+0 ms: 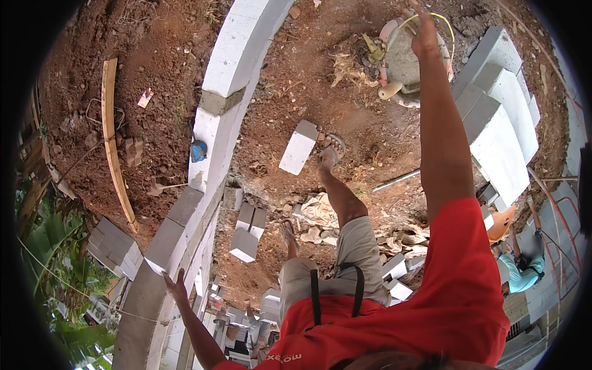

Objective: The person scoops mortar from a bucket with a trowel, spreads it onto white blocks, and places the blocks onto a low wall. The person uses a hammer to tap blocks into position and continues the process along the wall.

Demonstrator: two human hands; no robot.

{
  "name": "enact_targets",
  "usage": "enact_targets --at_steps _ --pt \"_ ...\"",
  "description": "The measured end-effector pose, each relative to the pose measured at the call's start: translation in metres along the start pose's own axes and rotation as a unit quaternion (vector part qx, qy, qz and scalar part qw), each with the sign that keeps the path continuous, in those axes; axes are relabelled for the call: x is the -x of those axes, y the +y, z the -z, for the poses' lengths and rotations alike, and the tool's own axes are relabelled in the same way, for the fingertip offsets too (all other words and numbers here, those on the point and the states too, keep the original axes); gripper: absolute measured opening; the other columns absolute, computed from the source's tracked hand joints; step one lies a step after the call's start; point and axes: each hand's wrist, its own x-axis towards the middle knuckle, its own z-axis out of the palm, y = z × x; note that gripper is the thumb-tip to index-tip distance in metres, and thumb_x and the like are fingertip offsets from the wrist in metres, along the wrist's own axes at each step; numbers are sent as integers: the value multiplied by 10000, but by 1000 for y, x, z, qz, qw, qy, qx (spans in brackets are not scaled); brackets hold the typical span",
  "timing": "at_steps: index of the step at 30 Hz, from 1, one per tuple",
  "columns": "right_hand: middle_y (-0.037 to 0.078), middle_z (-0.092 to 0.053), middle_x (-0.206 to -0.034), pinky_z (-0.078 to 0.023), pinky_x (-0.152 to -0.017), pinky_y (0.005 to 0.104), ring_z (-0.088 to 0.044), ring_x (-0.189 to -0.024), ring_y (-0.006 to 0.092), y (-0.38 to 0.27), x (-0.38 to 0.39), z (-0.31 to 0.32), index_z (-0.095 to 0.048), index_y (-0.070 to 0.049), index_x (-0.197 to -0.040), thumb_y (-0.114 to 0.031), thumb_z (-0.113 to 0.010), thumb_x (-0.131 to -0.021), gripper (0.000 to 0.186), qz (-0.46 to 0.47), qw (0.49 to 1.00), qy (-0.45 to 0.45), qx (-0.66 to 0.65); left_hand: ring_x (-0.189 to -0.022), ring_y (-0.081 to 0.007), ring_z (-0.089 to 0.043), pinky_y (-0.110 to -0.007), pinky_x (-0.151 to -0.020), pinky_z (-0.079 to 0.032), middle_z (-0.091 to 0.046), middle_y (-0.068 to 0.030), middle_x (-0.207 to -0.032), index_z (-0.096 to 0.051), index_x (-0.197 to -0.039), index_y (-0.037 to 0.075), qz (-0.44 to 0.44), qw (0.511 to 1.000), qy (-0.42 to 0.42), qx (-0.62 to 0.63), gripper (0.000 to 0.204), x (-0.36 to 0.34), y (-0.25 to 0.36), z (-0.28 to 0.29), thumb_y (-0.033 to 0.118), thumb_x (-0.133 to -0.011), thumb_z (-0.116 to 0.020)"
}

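My left hand (176, 287) is at the face of the low block wall (209, 148), with its fingers apart and holding nothing that I can see. My right arm reaches up the view, and my right hand (424, 38) is open, fingers extended, above or beside a round bucket of grey mix (407, 65) with a yellow hose at it. A pale cylindrical object (390, 90) lies by the bucket's rim. A small blue tool (198, 150) sits on the wall. A loose white block (296, 151) lies on the soil beside my foot.
Stacked white blocks (493, 117) stand at right, more loose blocks (246, 237) lie below. A metal bar (394, 179) rests on the soil. A curved plank (114, 142) lies beyond the wall. A person in a teal shirt (518, 274) is at lower right; others are at the bottom.
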Motion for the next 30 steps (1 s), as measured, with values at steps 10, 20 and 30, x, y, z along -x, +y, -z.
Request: enact_targets --at_steps 10,20,30 --pt "-34 -220 -544 -399 -648 422 -277 -506 174 -20 157 79 -366 -176 -682 -313 -325 -1087 429 -127 902 248 -330 -1502 -443 -345 -449 -1228 -293 -369 -325 -1594 -299 -1585 -59 15 1000 3 0 1142 13 20 5 577 -794 -823" --pt "-41 -199 -535 -338 -630 378 -184 -477 142 -54 245 86 -223 -215 -632 -200 -348 -1050 436 -168 883 344 -272 -1483 -420 -391 -423 -1200 -357 -357 -319 -1601 -274 -1585 -68 -58 997 36 48 1108 23 8 -2 436 -796 -867" --pt "-50 -211 -535 -292 -499 320 -216 -444 119 -60 449 -45 -392 -187 -702 -237 -501 -1032 351 -305 945 103 -59 -1507 -399 -356 -425 -1215 -351 -295 -273 -1649 -255 -1609 -18 -39 998 37 18 1187 20 9 -5 568 -759 -839"
